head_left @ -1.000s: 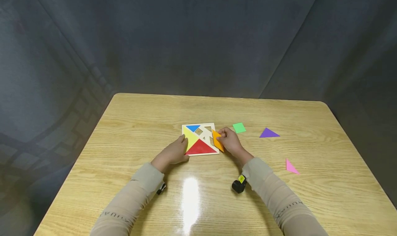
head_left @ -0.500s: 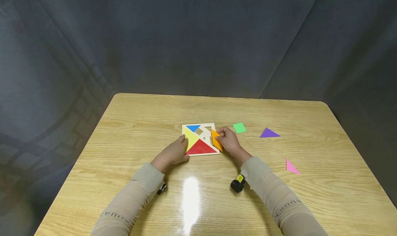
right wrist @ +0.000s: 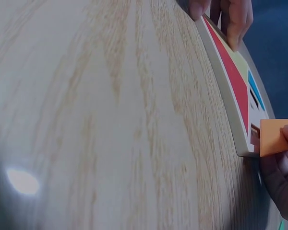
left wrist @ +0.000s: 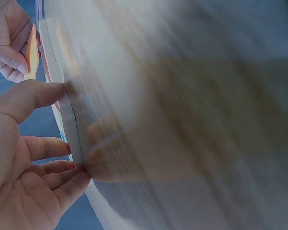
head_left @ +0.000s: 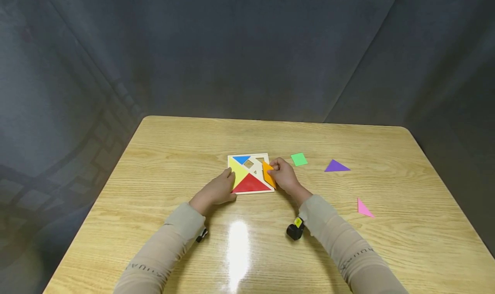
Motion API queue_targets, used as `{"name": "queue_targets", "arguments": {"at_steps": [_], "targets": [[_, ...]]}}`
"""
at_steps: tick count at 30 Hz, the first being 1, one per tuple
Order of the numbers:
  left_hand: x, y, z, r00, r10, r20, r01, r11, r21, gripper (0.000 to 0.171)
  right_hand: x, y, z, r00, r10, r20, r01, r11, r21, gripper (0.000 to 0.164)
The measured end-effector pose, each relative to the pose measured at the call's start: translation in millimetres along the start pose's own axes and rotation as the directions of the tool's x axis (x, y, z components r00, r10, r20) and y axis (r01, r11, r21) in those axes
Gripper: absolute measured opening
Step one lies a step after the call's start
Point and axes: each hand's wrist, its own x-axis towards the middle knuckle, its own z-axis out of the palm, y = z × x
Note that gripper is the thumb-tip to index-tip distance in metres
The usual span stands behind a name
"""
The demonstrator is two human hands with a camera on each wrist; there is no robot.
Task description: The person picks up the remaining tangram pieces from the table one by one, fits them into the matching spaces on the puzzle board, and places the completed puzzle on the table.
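Observation:
A white tangram board (head_left: 253, 192) lies on the table with a yellow triangle (head_left: 236, 166), a red triangle (head_left: 250, 183) and a blue triangle (head_left: 241, 159) set in it; cut-out openings show in its right part. My left hand (head_left: 219, 188) grips the board's left near corner, thumb (left wrist: 50, 93) on the near edge and fingers (left wrist: 72, 191) over the left side. My right hand (head_left: 286, 176) pinches an orange parallelogram piece (head_left: 268, 175) between thumb and fingers. The piece is tilted over the board's right edge; whether it touches the board I cannot tell.
Right of the board a green parallelogram-like square (head_left: 299, 159), a purple triangle (head_left: 337, 166) and a pink triangle (head_left: 364, 208) lie flat on the wooden table (head_left: 174, 143). A dark curtain (head_left: 239, 53) hangs behind the table.
My right hand has shifted slightly left, bringing the orange piece further over the board's right side. The left hand and the board stay in place.

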Motion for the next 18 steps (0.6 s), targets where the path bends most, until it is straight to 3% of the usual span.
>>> {"name": "queue_targets", "arguments": {"at_steps": [18], "targets": [[-1.8, 0.8, -1.6, 1.0, -0.007, 0.003, 0.007, 1.0, -0.002, 0.068, 2.5, 0.2, 4.7, 0.999, -0.054, -0.003, 0.054, 0.997, -0.054, 0.017]]}}
